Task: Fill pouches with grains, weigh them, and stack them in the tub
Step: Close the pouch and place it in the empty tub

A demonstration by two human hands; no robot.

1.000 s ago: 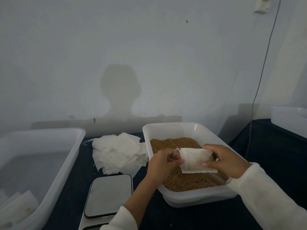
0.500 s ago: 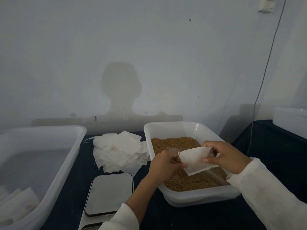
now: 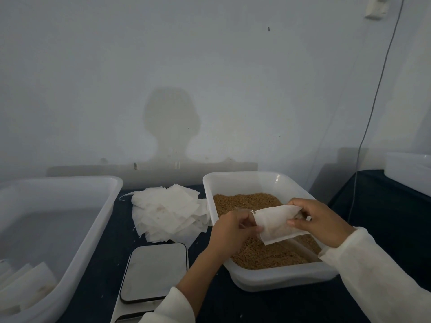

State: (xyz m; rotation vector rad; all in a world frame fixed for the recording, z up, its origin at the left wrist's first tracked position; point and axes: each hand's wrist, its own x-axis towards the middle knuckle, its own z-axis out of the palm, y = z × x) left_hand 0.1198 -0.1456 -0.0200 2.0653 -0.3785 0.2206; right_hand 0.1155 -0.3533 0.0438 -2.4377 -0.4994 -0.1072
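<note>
A white pouch (image 3: 277, 226) hangs tilted over the brown grains (image 3: 261, 255) in a clear tray (image 3: 277, 279). My left hand (image 3: 231, 231) pinches its left edge. My right hand (image 3: 319, 220) grips its right end, thumb underneath and fingers curled over the top. A heap of empty white pouches (image 3: 168, 214) lies on the dark table left of the tray. The flat scale (image 3: 154, 272) sits in front of that heap with nothing on it. The large clear tub (image 3: 77, 234) stands at the far left, with a few pouches (image 3: 25, 287) in its near corner.
A white wall runs close behind the table. A thin cable (image 3: 370, 120) hangs down the wall at the right. Another white container (image 3: 408, 173) stands on a dark surface at the far right.
The pouch has tilted, its right end now higher than its left, and both hands have shifted their hold on it over the grains.
</note>
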